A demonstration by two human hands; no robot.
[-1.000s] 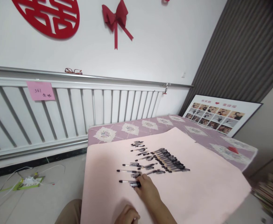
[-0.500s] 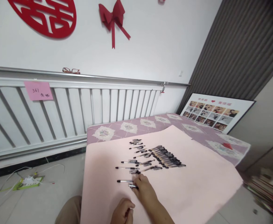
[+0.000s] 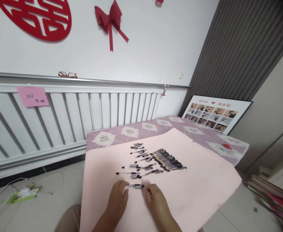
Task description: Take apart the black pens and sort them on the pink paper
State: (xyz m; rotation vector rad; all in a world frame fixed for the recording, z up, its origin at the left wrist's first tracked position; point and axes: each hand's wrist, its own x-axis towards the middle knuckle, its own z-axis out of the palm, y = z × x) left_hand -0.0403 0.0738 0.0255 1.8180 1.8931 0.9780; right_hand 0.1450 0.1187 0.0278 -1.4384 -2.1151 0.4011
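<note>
A black gel pen (image 3: 134, 186) is held level between my two hands just above a pink sheet (image 3: 204, 190). My left hand (image 3: 118, 197) pinches its left end. My right hand (image 3: 154, 197) pinches its capped right end. Beyond it lie loose pens (image 3: 128, 173) and pen caps, scattered in a rough column. To their right several capped pens lie in a tidy row (image 3: 169, 159).
The pink sheet covers a low table with a purple patterned cloth (image 3: 131, 132). A white radiator (image 3: 83, 109) with a pink note and glasses runs behind. A photo board (image 3: 215, 112) leans at the right. Books are piled on the floor at right, a power strip at left.
My left hand has come up from the near edge to grip the pen's left end. My right hand has lifted that pen off the sheet. The view has shifted slightly.
</note>
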